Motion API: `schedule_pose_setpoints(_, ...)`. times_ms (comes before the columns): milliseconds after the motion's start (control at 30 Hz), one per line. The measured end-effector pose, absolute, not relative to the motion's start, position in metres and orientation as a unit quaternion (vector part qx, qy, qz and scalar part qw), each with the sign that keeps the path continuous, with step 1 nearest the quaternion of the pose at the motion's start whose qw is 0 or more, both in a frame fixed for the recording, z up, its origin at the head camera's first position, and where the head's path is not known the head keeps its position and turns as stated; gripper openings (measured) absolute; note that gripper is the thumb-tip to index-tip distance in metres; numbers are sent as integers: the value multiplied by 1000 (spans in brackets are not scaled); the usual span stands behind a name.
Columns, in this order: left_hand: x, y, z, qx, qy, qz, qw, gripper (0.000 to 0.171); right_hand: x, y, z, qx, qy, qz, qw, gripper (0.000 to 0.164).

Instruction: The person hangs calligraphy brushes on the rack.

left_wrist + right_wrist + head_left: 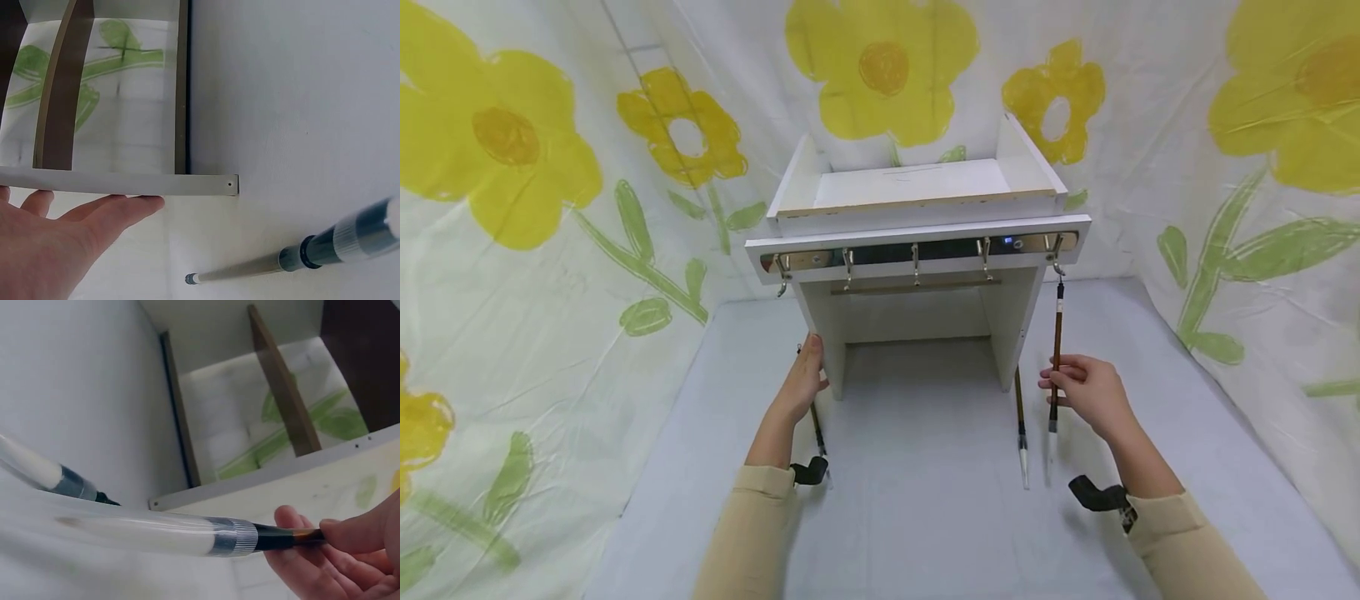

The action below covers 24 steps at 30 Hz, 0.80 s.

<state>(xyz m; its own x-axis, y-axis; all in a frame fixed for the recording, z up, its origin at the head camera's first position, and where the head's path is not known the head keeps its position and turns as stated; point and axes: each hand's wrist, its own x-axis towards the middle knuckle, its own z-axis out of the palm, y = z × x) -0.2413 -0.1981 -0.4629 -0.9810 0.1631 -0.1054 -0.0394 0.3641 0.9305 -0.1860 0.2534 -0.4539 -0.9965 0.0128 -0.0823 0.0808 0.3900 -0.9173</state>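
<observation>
A white shelf unit [917, 221] stands on the table, with a metal strip of several hooks [916, 260] across its front. My right hand [1086, 392] pinches a calligraphy brush [1057, 333] between thumb and fingers. The brush's cord end is up at the rightmost hook, and its white bristles [150, 536] point down inside a clear cap. My left hand [799, 379] rests its extended fingers [125, 215] against the outside of the shelf's left side panel [125, 181].
Another capped brush [1021, 425] lies by the right side panel. A third brush [817, 427] is beside the left panel, partly hidden by my left hand. Flower-printed curtains [655, 217] enclose the grey-white table [917, 508]. Black straps sit at both wrists.
</observation>
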Motion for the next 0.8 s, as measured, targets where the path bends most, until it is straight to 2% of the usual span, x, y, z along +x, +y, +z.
schedule_pose_setpoints(333,-242,-195,-464,30,820,567,75,88,-175,253,-444,22,820,-570,-46,41)
schedule_pose_setpoints(800,-241,-196,-467,26,815,574,78,83,-156,242,-422,-9,812,-570,-125,37)
